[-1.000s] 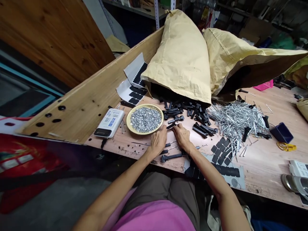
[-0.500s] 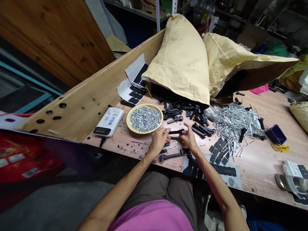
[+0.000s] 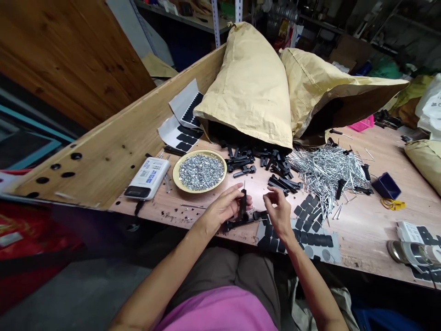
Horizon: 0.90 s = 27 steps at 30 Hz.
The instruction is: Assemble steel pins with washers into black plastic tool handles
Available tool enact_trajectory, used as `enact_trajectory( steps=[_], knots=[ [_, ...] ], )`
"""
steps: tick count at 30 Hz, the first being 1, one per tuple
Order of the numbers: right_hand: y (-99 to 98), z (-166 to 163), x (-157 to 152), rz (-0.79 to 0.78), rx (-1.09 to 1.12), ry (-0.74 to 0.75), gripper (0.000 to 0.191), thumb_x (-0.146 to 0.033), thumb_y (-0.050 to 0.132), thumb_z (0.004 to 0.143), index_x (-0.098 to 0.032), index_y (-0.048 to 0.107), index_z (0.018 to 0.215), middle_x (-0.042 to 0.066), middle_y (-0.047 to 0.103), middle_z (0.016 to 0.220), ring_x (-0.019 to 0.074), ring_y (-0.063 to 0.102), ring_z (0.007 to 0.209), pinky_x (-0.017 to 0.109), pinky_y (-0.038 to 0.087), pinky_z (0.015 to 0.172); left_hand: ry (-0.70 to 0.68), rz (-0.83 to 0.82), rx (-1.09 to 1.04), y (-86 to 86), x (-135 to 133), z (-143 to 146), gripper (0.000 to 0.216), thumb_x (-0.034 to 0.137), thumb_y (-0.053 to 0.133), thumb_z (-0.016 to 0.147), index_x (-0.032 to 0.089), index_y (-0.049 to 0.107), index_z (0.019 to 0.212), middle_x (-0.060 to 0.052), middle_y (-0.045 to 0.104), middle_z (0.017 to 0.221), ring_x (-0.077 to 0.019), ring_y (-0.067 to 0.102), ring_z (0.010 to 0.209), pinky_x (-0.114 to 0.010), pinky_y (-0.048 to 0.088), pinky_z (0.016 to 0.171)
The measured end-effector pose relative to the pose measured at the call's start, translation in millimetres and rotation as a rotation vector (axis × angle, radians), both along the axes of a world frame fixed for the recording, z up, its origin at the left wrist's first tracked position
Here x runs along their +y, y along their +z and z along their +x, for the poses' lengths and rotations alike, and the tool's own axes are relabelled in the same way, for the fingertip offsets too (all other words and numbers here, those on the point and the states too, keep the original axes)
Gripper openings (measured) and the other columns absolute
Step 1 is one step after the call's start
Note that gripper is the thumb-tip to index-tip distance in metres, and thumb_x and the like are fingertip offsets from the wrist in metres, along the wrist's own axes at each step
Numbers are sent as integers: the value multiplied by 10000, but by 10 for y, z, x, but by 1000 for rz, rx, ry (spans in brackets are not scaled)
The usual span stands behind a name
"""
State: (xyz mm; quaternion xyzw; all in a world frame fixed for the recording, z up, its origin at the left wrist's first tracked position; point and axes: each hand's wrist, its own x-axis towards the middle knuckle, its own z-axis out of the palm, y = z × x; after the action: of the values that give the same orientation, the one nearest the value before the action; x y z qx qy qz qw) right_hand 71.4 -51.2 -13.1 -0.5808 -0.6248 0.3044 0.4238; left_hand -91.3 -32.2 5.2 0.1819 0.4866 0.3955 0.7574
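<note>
My left hand [image 3: 220,208] grips a black plastic part [image 3: 243,202] that stands upright, with a thin metal shaft poking out of its top. To the right of it, my right hand [image 3: 279,214] has thumb and forefinger curled together; whatever may be between them is too small to make out. Below the hands, more black parts [image 3: 248,220] lie by the table's front edge, with small metal bits close by. A yellow bowl [image 3: 176,178] of small shiny metal pieces sits left of my left hand. Beyond my hands is a heap of black parts [image 3: 275,162].
Long metal screws [image 3: 327,168] are piled at the right. Sheets of black pads [image 3: 332,248] lie at the front edge. Large paper sacks [image 3: 255,87] stand behind, near a wooden side board [image 3: 113,138]. A white power bank [image 3: 148,177], a blue box [image 3: 387,185] and a glass jar [image 3: 399,252] are also there.
The black part has turned from lying level between both hands to upright in my left hand. My right hand has let go of it and drawn away to the right.
</note>
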Motion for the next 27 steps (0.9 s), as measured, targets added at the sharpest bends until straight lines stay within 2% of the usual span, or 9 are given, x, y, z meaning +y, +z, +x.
enact_trajectory(
  steps=[3, 6, 10, 13, 18, 23, 27],
  knots=[
    [-39, 44, 103, -68, 115, -96, 223, -317, 543, 776, -200, 537, 966, 18, 648, 780, 154, 640, 720, 309, 534, 700, -81, -115, -29, 42, -38, 33, 151, 176, 477, 812, 172, 525, 955, 52, 527, 587, -51, 462, 419, -185, 442, 452],
    [-103, 31, 152, -131, 285, -156, 221, -329, 575, 729, -203, 512, 899, -6, 621, 735, 146, 647, 676, 316, 551, 693, -141, -105, -24, 52, -100, 99, 131, 261, 503, 839, 159, 571, 888, 62, 487, 554, -27, 362, 355, -150, 331, 352],
    [-124, 3, 149, -196, 455, -199, 249, -322, 619, 690, -208, 486, 866, -30, 612, 696, 150, 679, 660, 304, 563, 671, -173, -52, 11, 45, -181, 181, 91, 230, 596, 763, 139, 586, 758, 36, 548, 597, -46, 472, 425, -182, 467, 437],
    [-88, 7, 124, -233, 530, -210, 283, -320, 657, 680, -208, 486, 875, -33, 631, 692, 154, 691, 650, 279, 563, 619, -206, -25, 1, 40, -234, 237, 191, 261, 638, 732, 140, 631, 880, 69, 518, 551, -31, 410, 368, -197, 476, 430],
    [-30, 12, 58, -241, 626, -206, 336, -322, 722, 659, -212, 498, 884, -46, 649, 671, 151, 691, 639, 280, 582, 604, -223, 80, 10, 34, -307, 320, 443, 443, 688, 687, 121, 677, 992, 96, 466, 494, -14, 333, 315, -191, 419, 390],
    [11, 9, 1, -222, 634, -224, 346, -312, 743, 646, -212, 509, 880, -43, 674, 672, 132, 680, 600, 268, 586, 599, -218, 142, -7, 7, -327, 349, 584, 467, 686, 679, 115, 640, 1143, 105, 467, 476, -13, 300, 304, -198, 392, 381],
    [19, 18, -18, -211, 636, -222, 349, -311, 747, 645, -210, 513, 883, -26, 694, 699, 146, 693, 627, 280, 591, 611, -240, 176, -16, -22, -319, 339, 631, 467, 685, 679, 106, 614, 1191, 107, 468, 478, -15, 312, 308, -201, 392, 383]
  ],
)
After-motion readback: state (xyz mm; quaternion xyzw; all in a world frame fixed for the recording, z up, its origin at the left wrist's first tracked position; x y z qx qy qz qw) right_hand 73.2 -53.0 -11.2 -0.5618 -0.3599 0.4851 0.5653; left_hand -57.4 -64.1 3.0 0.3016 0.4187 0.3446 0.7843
